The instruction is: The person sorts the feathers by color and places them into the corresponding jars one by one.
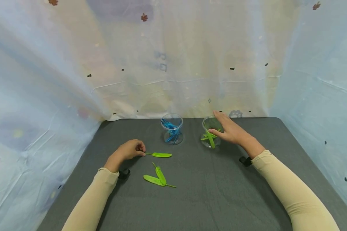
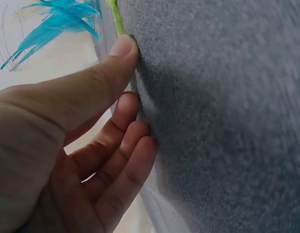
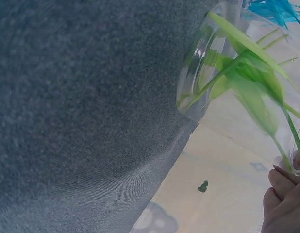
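Observation:
My left hand [image 1: 130, 149] pinches the thin stem of a green feather [image 1: 162, 155] between thumb and fingers, low over the table. In the left wrist view the thumb [image 2: 123, 48] presses on that stem [image 2: 116, 17], and the other fingers are loosely bent. My right hand [image 1: 231, 128] holds a clear cup [image 1: 207, 125] near its rim, thumb on the near side, fingers at the far side. Several green feathers [image 3: 254, 77] are inside this cup. Two more green feathers [image 1: 153, 179] lie crossed on the table, nearer to me than the left hand.
A second clear cup [image 1: 177, 138] with blue feathers [image 1: 172, 128] stands left of the first, close to the back edge. The dark grey tabletop [image 1: 208, 192] is walled by pale patterned cloth [image 1: 191, 57] behind and at both sides.

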`<action>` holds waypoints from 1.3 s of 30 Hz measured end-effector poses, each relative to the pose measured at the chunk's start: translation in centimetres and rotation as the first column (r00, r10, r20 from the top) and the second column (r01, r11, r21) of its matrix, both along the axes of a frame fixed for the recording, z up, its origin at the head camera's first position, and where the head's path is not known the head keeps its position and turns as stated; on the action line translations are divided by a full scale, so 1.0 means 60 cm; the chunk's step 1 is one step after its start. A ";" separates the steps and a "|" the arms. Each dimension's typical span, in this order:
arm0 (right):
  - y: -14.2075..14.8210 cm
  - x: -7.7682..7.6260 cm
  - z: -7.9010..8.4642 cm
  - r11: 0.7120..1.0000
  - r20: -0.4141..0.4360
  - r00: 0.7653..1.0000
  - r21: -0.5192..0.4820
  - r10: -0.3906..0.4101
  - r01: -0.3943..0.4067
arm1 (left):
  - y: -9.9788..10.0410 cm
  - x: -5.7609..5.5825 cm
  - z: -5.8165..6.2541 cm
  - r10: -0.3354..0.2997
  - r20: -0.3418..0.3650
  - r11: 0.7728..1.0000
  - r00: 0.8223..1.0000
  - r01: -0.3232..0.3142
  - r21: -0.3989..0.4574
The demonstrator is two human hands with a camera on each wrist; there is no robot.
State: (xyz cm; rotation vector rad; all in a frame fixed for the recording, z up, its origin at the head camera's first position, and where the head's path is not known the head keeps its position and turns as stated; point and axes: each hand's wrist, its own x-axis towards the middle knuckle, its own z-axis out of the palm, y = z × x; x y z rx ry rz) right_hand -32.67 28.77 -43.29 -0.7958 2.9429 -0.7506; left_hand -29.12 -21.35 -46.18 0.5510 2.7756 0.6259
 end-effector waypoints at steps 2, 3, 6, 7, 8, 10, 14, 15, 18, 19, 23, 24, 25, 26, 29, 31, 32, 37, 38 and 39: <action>-0.001 -0.001 -0.001 1.000 -0.003 1.000 -0.002 0.003 -0.003 | 0.001 0.001 -0.001 -0.006 -0.005 1.000 1.000 0.006 -0.012; -0.001 -0.001 -0.001 1.000 -0.005 1.000 -0.001 0.005 -0.005 | 0.001 0.002 -0.001 -0.012 -0.007 1.000 1.000 0.012 -0.018; -0.002 -0.001 -0.001 1.000 -0.007 1.000 0.001 0.006 -0.006 | 0.001 0.004 -0.001 -0.028 -0.012 0.999 1.000 0.028 -0.020; -0.002 -0.001 -0.002 1.000 -0.008 1.000 0.001 0.006 -0.006 | 0.001 0.004 -0.001 -0.029 -0.013 0.999 0.999 0.029 -0.019; -0.002 -0.001 -0.002 1.000 -0.007 1.000 0.001 0.006 -0.006 | 0.002 0.005 -0.001 -0.030 -0.015 0.999 0.999 0.030 -0.022; -0.002 -0.001 -0.001 1.000 -0.005 1.000 0.001 0.006 -0.006 | 0.002 0.005 -0.001 -0.024 -0.016 0.999 1.000 0.023 -0.028; -0.003 -0.001 -0.001 1.000 -0.005 1.000 0.000 0.006 -0.006 | 0.002 0.006 -0.002 -0.023 -0.028 0.999 0.999 0.022 -0.040; -0.003 -0.001 -0.001 1.000 -0.005 1.000 -0.001 0.006 -0.006 | 0.002 0.006 -0.003 -0.026 -0.033 0.999 0.999 0.025 -0.041; -0.003 -0.001 -0.001 1.000 -0.005 1.000 -0.003 0.006 -0.006 | 0.000 0.007 -0.003 -0.035 -0.046 0.999 0.998 0.033 -0.037; -0.003 -0.001 -0.002 1.000 -0.005 1.000 -0.004 0.006 -0.006 | -0.001 0.008 -0.003 -0.036 -0.047 0.999 0.998 0.034 -0.033; -0.003 0.000 -0.001 1.000 -0.007 1.000 -0.005 0.005 -0.005 | -0.004 0.010 -0.003 -0.021 -0.044 1.000 0.999 0.021 0.006; -0.003 0.000 -0.001 1.000 -0.007 1.000 -0.007 0.005 -0.005 | -0.005 0.011 -0.003 -0.013 -0.039 1.000 0.999 0.014 0.021; -0.003 0.000 -0.001 1.000 -0.006 1.000 -0.008 0.004 -0.004 | -0.006 0.011 -0.004 -0.008 -0.040 0.999 0.999 0.010 0.032; -0.003 0.000 0.000 1.000 -0.005 1.000 -0.007 0.002 -0.002 | -0.006 0.012 -0.005 -0.003 -0.042 0.999 0.999 0.005 0.043; -0.003 0.000 0.000 1.000 0.001 1.000 -0.007 -0.003 0.003 | -0.007 0.012 -0.007 0.012 -0.057 0.998 0.998 -0.008 0.069; -0.003 0.000 0.000 1.000 0.003 1.000 -0.007 -0.005 0.006 | -0.007 0.012 -0.007 0.017 -0.073 0.996 0.997 -0.011 0.086; -0.002 0.000 0.000 1.000 0.003 1.000 -0.007 -0.006 0.006 | -0.007 0.012 -0.007 0.022 -0.081 0.995 0.996 -0.014 0.096; -0.003 0.000 0.000 1.000 0.005 1.000 -0.010 -0.006 0.006 | -0.006 0.013 -0.004 0.032 -0.123 0.987 0.992 -0.011 0.163; -0.003 0.000 -0.001 1.000 0.004 1.000 -0.008 -0.007 0.007 | -0.006 0.013 -0.003 0.030 -0.136 0.985 0.990 -0.006 0.175; -0.003 0.000 -0.001 1.000 0.005 1.000 -0.006 -0.007 0.007 | -0.005 0.013 -0.002 0.029 -0.149 0.982 0.988 -0.001 0.187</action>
